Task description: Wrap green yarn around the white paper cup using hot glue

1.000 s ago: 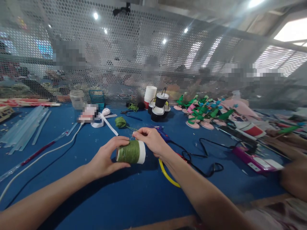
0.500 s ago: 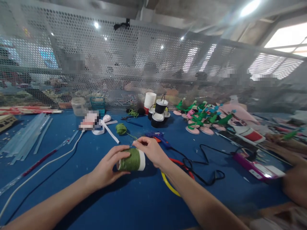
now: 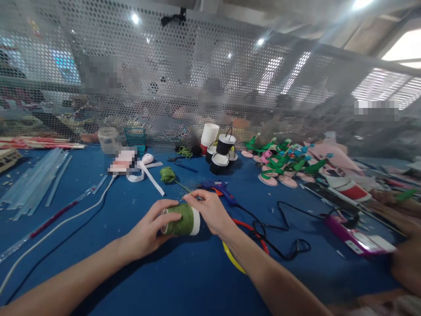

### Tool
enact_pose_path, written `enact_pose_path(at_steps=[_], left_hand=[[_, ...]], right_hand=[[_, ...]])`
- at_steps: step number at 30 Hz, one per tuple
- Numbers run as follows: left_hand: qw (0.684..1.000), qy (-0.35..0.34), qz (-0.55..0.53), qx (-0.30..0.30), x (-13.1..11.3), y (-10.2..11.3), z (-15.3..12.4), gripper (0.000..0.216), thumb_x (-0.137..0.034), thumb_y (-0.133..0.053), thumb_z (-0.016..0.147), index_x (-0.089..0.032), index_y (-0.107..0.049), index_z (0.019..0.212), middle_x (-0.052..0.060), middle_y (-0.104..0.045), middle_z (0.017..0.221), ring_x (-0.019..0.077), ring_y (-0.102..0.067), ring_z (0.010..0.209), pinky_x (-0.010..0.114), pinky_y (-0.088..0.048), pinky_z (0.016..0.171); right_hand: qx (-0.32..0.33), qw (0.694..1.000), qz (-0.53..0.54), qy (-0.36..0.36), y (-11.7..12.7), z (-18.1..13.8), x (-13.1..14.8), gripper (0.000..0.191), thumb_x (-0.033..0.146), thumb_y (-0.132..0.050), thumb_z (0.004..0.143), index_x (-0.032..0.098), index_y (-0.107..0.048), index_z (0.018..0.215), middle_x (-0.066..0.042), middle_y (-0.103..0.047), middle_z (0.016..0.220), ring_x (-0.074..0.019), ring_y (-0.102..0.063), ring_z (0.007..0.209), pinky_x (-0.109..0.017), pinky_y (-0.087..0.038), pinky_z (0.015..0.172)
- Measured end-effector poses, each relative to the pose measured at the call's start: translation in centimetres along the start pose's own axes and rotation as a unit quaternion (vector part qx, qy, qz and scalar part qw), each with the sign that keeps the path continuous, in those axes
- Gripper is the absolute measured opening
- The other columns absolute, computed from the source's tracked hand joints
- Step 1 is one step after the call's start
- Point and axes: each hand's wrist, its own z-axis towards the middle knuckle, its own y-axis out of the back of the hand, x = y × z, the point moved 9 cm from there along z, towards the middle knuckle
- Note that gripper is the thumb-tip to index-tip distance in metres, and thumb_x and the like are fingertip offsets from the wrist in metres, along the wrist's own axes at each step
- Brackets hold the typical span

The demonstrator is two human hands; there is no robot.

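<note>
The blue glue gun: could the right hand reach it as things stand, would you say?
Probably yes: the blue glue gun lies beyond the right hand with nothing visible between them, though that hand appears to pinch green yarn and may need to release it first.

The left hand (image 3: 149, 230) hides part of the yarn-wrapped cup (image 3: 186, 220), the right hand (image 3: 209, 211) part of the yarn strand (image 3: 182, 185). Toward the table's (image 3: 184, 281) right edge, a co-worker's arm (image 3: 409, 259) is blurred and cut off. Shapes behind the mesh (image 3: 184, 79) blur.

The left hand (image 3: 148, 229) now spreads fingers wider over the green-wrapped cup (image 3: 187, 220).
</note>
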Motion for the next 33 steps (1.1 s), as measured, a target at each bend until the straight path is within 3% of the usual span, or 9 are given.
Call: enact_pose_path(at_steps=[3, 6, 8, 11, 15, 26, 33], left_hand=[[1.000, 0.019, -0.003, 0.020, 0.0, -0.2, 0.2, 0.046, -0.024, -0.059, 0.080, -0.025, -0.036, 0.121, 0.014, -0.037, 0.126, 0.0266, -0.040, 0.118, 0.047, -0.040, 0.095], [0.994, 0.097, -0.035, 0.017, 0.9, 0.1, 0.4, 0.072, -0.041, -0.068, 0.070, -0.023, -0.028, 0.127, 0.016, -0.037, 0.127, 0.0309, -0.038, 0.119, 0.050, -0.037, 0.096], [0.985, 0.161, -0.058, 0.016, 1.7, 0.1, 0.4, 0.072, -0.043, -0.068, 0.069, -0.021, -0.028, 0.125, 0.015, -0.044, 0.120, 0.0297, -0.046, 0.112, 0.047, -0.041, 0.092], [0.974, 0.215, -0.066, 0.032, 2.4, -0.2, 0.3, 0.055, -0.041, -0.064, 0.073, -0.019, -0.036, 0.116, 0.011, -0.053, 0.107, 0.0254, -0.055, 0.097, 0.041, -0.046, 0.083], [0.978, 0.196, -0.060, 0.037, 2.2, -0.2, 0.6, 0.041, -0.035, -0.061, 0.076, -0.018, -0.043, 0.108, 0.008, -0.054, 0.102, 0.0224, -0.054, 0.093, 0.037, -0.045, 0.081], [0.981, 0.174, -0.078, 0.041, 1.8, 0.3, 0.8, 0.044, -0.035, -0.063, 0.075, -0.018, -0.043, 0.110, 0.009, -0.053, 0.105, 0.0225, -0.053, 0.096, 0.036, -0.043, 0.083], [0.968, 0.228, -0.084, 0.062, 2.6, -0.2, 0.2, 0.047, -0.038, -0.065, 0.071, -0.017, -0.043, 0.106, 0.007, -0.056, 0.099, 0.0222, -0.056, 0.088, 0.035, -0.046, 0.076]], right_hand=[[-0.022, 0.999, 0.000, 0.026, 0.3, -0.1, 0.4, 0.026, 0.044, -0.061, 0.066, 0.018, -0.057, 0.063, -0.001, -0.056, 0.063, -0.0148, -0.051, 0.056, -0.029, -0.041, 0.054], [-0.051, 0.996, -0.014, 0.065, 0.5, -0.5, 1.3, 0.020, 0.037, -0.062, 0.066, 0.020, -0.056, 0.058, -0.003, -0.055, 0.075, -0.0162, -0.052, 0.068, -0.030, -0.042, 0.063], [-0.061, 0.992, -0.035, 0.101, 0.3, -1.0, 2.1, 0.018, 0.033, -0.061, 0.068, 0.020, -0.057, 0.058, -0.004, -0.054, 0.078, -0.0158, -0.052, 0.069, -0.029, -0.043, 0.063], [-0.059, 0.985, -0.070, 0.146, -0.2, -1.7, 2.9, 0.017, 0.030, -0.059, 0.072, 0.020, -0.058, 0.059, -0.004, -0.053, 0.076, -0.0145, -0.052, 0.067, -0.028, -0.043, 0.060], [-0.025, 0.986, -0.076, 0.146, -0.7, -1.6, 2.8, 0.015, 0.030, -0.059, 0.072, 0.018, -0.060, 0.062, -0.004, -0.053, 0.077, -0.0139, -0.053, 0.067, -0.028, -0.043, 0.059], [0.054, 0.980, -0.129, 0.139, -1.3, 0.2, 4.3, 0.014, 0.027, -0.059, 0.072, 0.016, -0.062, 0.063, -0.002, -0.055, 0.070, -0.0130, -0.052, 0.065, -0.027, -0.041, 0.061], [0.158, 0.978, -0.115, 0.067, -3.7, 1.8, 4.7, 0.012, 0.026, -0.060, 0.072, 0.015, -0.064, 0.071, 0.000, -0.061, 0.069, -0.0116, -0.054, 0.065, -0.025, -0.041, 0.064]])
